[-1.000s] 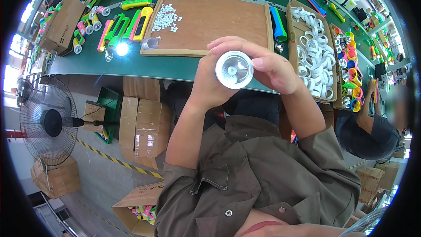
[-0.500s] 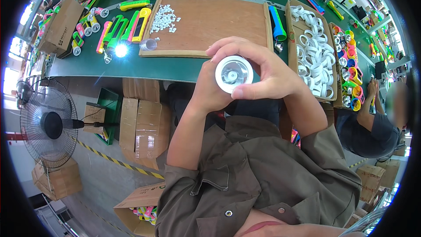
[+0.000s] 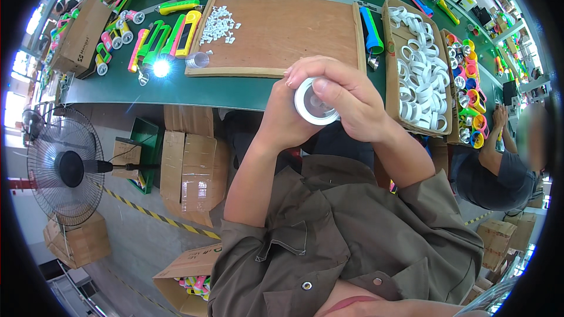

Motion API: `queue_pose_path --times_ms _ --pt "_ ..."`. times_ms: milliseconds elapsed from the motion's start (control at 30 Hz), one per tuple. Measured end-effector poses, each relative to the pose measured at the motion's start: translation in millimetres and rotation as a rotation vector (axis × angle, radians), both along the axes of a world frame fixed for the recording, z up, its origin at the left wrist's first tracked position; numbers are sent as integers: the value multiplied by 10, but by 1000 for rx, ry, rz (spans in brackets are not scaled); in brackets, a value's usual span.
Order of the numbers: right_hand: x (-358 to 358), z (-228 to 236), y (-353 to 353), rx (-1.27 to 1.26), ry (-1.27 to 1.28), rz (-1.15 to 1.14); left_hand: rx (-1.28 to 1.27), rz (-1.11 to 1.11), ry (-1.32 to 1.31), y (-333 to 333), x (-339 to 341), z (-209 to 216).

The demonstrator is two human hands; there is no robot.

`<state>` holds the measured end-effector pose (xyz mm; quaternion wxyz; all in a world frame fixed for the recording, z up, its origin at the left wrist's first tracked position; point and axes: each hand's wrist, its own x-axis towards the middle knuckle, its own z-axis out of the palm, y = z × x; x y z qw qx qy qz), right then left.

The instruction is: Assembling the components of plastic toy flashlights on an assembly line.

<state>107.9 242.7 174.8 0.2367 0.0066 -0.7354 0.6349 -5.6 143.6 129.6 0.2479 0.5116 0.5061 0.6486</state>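
Note:
Between my two hands is a flashlight (image 3: pixel 311 107), its round head with a white ring and clear lens turned toward me. My left hand (image 3: pixel 281 118) is closed around it from the left; its body is hidden behind my fingers. My right hand (image 3: pixel 354 98) wraps over the head from the right, thumb lying across the lens and fingers over the far rim. Beyond my hands lies a wooden tray (image 3: pixel 282 29) with a heap of small white pieces (image 3: pixel 218 25) and a clear plastic cup (image 3: pixel 198 60) at its left side.
Left of the tray lie several colourful flashlights (image 3: pixel 155 44), one shining (image 3: pixel 160 68). A box of white rings (image 3: pixel 420 73) and a box of coloured flashlight parts (image 3: pixel 470 97) stand right. A fan (image 3: pixel 69 166) and cartons (image 3: pixel 200 164) are at lower left; a co-worker (image 3: pixel 490 170) sits right.
My right hand has shifted its grip: the thumb has gone from the ring's lower edge up across the lens. The flashlight head has tilted and moved slightly to the right.

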Motion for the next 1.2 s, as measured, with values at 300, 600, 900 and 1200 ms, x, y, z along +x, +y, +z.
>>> queue_pose_path --times_ms 300,600,900,1200 --pt "-4 4 16 96 -6 -42 -17 1 -22 13 25 4" --pt "10 77 6 -75 51 80 66 -51 153 4 -58 -103" --pt "3 15 -22 12 31 29 34 6 28 16 15 -38" --pt "11 37 64 83 -43 105 54 19 -51 32 28 -81"
